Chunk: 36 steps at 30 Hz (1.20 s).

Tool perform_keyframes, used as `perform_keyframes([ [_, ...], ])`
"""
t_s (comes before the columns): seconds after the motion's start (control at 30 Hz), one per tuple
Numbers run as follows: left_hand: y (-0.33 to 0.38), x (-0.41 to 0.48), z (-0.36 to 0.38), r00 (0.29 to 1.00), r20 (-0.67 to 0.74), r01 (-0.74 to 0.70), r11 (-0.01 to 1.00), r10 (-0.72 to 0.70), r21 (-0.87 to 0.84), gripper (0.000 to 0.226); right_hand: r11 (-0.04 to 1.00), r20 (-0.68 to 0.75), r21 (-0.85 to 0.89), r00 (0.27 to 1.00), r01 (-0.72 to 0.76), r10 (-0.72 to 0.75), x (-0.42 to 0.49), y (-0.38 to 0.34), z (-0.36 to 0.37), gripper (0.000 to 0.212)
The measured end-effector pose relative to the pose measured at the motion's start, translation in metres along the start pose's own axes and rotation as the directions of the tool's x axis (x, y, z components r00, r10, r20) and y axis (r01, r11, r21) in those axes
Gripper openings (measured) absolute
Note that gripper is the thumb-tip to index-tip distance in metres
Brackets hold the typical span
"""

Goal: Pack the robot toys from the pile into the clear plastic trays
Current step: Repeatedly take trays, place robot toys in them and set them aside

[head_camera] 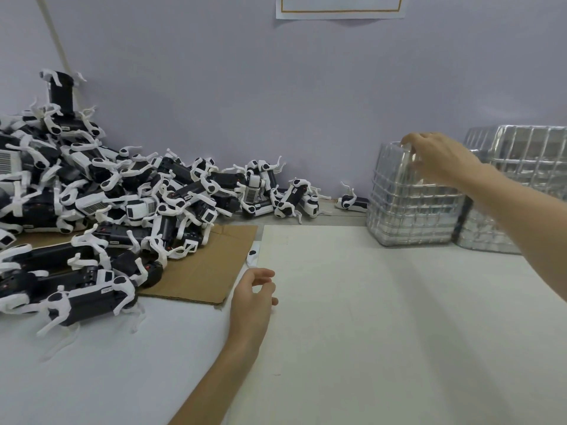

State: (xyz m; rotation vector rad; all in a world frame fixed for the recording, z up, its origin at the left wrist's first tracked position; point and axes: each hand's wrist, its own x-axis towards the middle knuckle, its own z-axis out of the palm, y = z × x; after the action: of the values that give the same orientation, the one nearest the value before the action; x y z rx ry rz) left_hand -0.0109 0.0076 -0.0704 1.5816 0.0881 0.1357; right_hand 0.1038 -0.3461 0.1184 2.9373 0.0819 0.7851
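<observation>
Left hand (254, 297) at about 6 o'clock, low centre, fingers loosely curled and holding nothing, hovering or resting over the left edge of the white board (383, 317) – contact can't be told. The board lies flat on the table (92, 378) from centre to 4 o'clock. Cardboard sheet (202, 271) just left of the hand at 8 o'clock, its left part under toys. Small loose white piece (253, 257) at the board's far-left corner, just beyond the left hand. Pile of robot toys (92, 194) – black-and-white dog-shaped bodies with white legs – fills 9 to 10 o'clock, heaped against the wall and thinning toward centre; none are in a tray. One stray toy (351, 201) lies at the wall, just left of the trays. Right hand (435, 157) at 2 o'clock, arm reaching in from the right, fingers hooked over the top rim of the stack of clear plastic trays (411, 210), gripping it. Second tray stack (527, 167) just beside it at 3 o'clock. Paper notice (340, 7) on the wall at 12 o'clock.
</observation>
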Motion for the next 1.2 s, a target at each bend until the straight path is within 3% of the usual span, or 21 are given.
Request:
perform_keyframes([
  [0.13, 0.001, 0.0, -0.001, 1.0, -0.012, 0.007, 1.0, -0.007, 0.0, 0.023, 0.999, 0.037, 0.034, 0.999, 0.004, -0.005, 0.005, 0.01, -0.005, 0.051],
  [0.23, 0.003, -0.002, 0.0, 1.0, -0.005, 0.007, 1.0, -0.007, 0.022, 0.024, 0.986, 0.246, -0.156, 0.964, -0.061, 0.099, 0.008, 0.018, -0.003, 0.087],
  [0.3, 0.004, -0.002, -0.001, 1.0, -0.003, 0.005, 0.999, -0.004, 0.032, 0.024, 0.977, 0.313, -0.199, 0.939, -0.081, 0.142, 0.01, 0.02, -0.001, 0.094],
  [0.47, 0.004, 0.0, -0.002, 0.999, -0.012, 0.036, 0.999, -0.036, 0.038, 0.023, 0.972, 0.228, -0.236, 0.973, 0.014, 0.041, 0.018, 0.024, -0.007, 0.081],
  [0.57, 0.004, -0.001, -0.001, 0.999, -0.017, 0.03, 0.998, -0.029, 0.062, 0.023, 0.986, 0.12, -0.154, 0.989, -0.071, 0.09, 0.021, 0.033, -0.024, 0.075],
  [0.67, 0.005, -0.003, 0.0, 1.0, 0.004, 0.025, 0.995, -0.026, 0.093, 0.022, 0.99, -0.04, -0.009, 0.989, -0.141, 0.14, 0.023, 0.032, -0.046, 0.091],
  [0.73, 0.007, -0.005, 0.0, 1.0, 0.01, 0.025, 0.995, -0.026, 0.097, 0.022, 0.997, -0.103, -0.023, 0.992, -0.07, 0.068, 0.02, 0.025, -0.051, 0.098],
  [0.87, 0.011, -0.007, -0.003, 0.999, 0.016, 0.027, 0.995, -0.029, 0.096, 0.022, 0.97, -0.014, -0.226, 0.995, 0.095, -0.101, 0.007, 0.014, -0.036, 0.083],
  [1.1, 0.007, -0.003, -0.003, 0.999, 0.027, 0.016, 0.993, -0.02, 0.113, 0.023, 0.937, 0.168, -0.332, 0.984, 0.11, -0.056, 0.002, 0.003, -0.021, 0.091],
  [1.2, 0.006, -0.005, -0.002, 0.998, 0.051, 0.022, 0.992, -0.028, 0.128, 0.023, 0.932, 0.118, -0.348, 0.991, 0.102, -0.064, -0.003, -0.002, -0.01, 0.098],
])
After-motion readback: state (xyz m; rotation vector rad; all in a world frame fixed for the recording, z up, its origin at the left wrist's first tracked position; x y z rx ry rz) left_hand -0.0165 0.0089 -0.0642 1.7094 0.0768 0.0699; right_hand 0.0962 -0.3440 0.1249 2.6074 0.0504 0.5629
